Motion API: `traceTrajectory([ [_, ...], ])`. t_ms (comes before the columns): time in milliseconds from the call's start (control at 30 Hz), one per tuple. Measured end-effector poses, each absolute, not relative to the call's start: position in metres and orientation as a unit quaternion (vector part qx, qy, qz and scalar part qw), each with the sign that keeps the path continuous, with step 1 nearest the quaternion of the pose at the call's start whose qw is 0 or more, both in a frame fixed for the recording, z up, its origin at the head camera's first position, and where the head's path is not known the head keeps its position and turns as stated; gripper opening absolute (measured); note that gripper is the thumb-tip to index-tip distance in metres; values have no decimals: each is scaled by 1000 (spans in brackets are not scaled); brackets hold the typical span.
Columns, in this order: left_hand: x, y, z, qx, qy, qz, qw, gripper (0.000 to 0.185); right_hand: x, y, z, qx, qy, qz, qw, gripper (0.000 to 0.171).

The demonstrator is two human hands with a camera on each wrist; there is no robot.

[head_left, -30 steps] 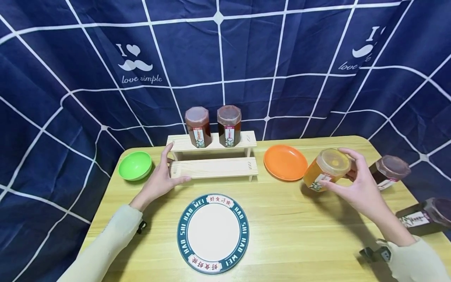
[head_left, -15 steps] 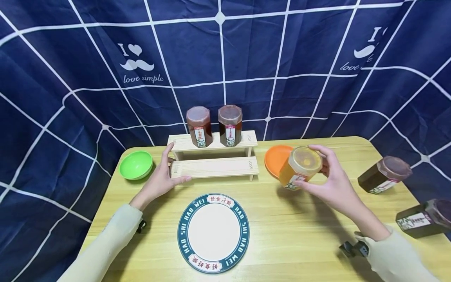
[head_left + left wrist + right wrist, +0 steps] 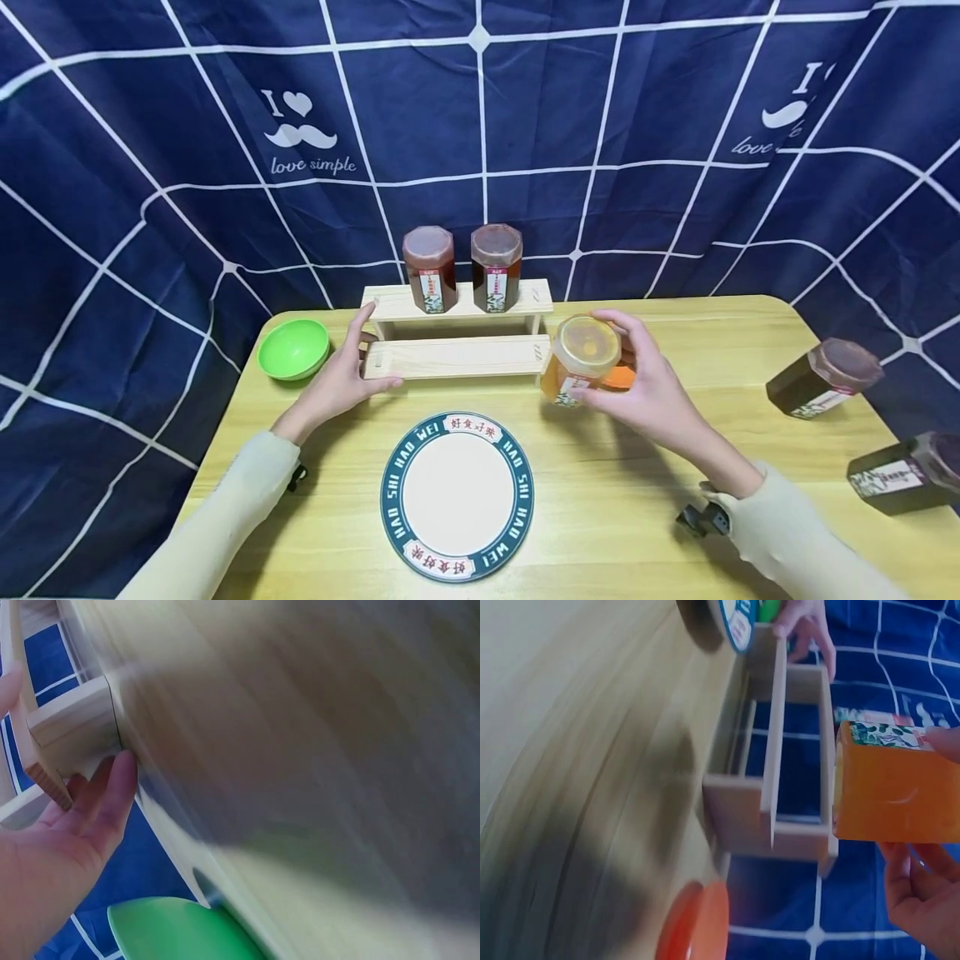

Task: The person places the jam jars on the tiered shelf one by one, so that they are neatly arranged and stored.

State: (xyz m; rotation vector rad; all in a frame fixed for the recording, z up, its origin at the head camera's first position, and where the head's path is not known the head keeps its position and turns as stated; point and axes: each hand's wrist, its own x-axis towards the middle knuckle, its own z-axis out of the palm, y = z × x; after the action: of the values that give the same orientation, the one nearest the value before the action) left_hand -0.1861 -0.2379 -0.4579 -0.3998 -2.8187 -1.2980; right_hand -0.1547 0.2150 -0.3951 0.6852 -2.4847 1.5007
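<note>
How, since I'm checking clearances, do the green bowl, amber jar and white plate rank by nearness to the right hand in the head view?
1. Amber jar: in the right hand.
2. White plate: front centre.
3. Green bowl: far left.

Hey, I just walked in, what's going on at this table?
A person's right hand is holding an amber jar in the air near the right end of a small two-tier wooden rack. Their left hand grips the rack's left end. Two jars stand on the upper tier, and two dark jars are at the table's right side.
</note>
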Motion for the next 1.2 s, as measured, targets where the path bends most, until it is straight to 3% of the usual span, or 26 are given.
traceTrajectory([
  [467,-188,-247,-461,-159,-890,-426,-1,125,-172,153,-404,266,-822,498,76,103],
  [1200,-192,-253,-458,-173,-875,-452,-23,128,-200,55,-414,288,-786,546,25,100],
])
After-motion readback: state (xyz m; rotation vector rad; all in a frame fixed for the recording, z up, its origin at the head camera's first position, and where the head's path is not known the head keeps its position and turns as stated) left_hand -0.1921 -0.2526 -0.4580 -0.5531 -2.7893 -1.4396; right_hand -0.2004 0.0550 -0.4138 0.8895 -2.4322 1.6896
